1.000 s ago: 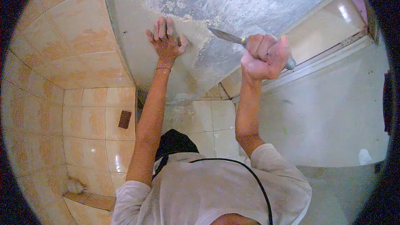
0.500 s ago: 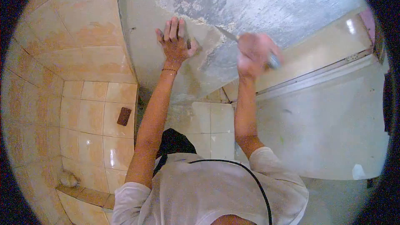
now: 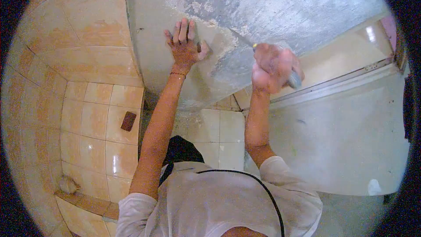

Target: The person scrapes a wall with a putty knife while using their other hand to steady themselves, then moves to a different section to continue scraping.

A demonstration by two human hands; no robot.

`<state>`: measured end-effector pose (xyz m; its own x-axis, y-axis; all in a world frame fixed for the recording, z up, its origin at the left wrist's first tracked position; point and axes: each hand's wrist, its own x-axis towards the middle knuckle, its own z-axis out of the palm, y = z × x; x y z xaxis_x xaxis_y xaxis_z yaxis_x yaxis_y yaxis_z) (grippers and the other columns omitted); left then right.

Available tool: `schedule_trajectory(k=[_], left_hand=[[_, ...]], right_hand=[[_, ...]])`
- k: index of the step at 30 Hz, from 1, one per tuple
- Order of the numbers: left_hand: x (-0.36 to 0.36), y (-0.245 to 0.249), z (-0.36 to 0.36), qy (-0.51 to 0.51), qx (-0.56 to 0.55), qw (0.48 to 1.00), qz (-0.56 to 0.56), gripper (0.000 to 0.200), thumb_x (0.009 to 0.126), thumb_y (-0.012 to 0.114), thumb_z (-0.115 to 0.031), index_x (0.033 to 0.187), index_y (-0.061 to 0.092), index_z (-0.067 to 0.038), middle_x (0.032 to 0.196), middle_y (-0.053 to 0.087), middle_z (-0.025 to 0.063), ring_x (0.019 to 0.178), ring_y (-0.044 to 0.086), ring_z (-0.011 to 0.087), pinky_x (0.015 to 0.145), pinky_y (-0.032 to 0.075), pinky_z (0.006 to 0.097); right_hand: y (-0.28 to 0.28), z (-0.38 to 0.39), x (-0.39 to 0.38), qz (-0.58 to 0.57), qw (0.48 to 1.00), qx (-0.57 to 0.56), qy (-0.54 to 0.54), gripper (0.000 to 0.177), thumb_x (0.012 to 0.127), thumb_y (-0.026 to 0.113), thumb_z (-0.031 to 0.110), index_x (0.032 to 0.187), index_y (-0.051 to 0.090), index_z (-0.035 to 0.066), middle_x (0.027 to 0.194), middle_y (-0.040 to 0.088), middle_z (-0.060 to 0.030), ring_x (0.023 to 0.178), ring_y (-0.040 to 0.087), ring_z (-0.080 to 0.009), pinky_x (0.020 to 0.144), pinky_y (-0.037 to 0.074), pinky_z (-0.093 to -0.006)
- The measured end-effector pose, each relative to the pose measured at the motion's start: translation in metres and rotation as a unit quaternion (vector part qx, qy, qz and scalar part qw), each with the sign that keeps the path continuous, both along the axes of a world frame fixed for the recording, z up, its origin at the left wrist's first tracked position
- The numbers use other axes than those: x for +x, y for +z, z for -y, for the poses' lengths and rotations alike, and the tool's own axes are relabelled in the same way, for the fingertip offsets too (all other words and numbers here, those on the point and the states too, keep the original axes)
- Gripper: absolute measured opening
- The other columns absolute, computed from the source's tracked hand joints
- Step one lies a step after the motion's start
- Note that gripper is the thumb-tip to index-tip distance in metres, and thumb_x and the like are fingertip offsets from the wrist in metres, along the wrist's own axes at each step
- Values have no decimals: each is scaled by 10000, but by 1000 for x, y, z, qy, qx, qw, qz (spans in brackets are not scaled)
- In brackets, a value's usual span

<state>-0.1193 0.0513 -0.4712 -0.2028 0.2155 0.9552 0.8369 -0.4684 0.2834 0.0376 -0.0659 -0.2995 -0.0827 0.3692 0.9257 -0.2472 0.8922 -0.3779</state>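
My left hand (image 3: 184, 46) lies flat on the painted part of the wall (image 3: 151, 61), fingers spread and holding nothing. My right hand (image 3: 276, 66), slightly blurred, is wrapped round a scraper (image 3: 242, 37). The tool has a thin dark blade, a yellow spot at its neck and a blue-grey handle end sticking out below the fist. Its tip meets the ragged edge where beige paint borders a rough grey bare patch (image 3: 285, 8). The blade is seen nearly edge-on, so its width is hard to judge.
Orange-beige tiles (image 3: 87, 26) cover the wall at left. A reddish-brown block (image 3: 128, 121) lies on the tiles there. At right is a pale door-like panel (image 3: 333, 131) below a metal-edged frame (image 3: 351, 72). A black cable (image 3: 258, 177) runs across my shirt.
My right hand has shifted slightly right and down with the scraper, and the blade tip has drawn back a little. My left hand stays in place on the wall.
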Motion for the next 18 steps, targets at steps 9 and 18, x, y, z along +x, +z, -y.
schedule_trajectory(k=[9,18], left_hand=[[0,-2,-1,3,-5,1000,-5,822,733,614,-411,1465,400,-104,1516,353,95,1429,267,276,1189,103,566],[1,0,2,-16,-13,1000,2,806,736,599,-383,1463,400,-99,1511,355,96,1435,253,278,1189,100,572]], right_hand=[[-24,-35,-28,-233,895,-122,-359,161,922,501,237,828,420,135,628,373,31,498,333,-111,456,288,-305],[-3,0,-32,43,921,3,-386,194,918,544,199,785,496,66,603,340,15,474,286,-118,433,255,-279]])
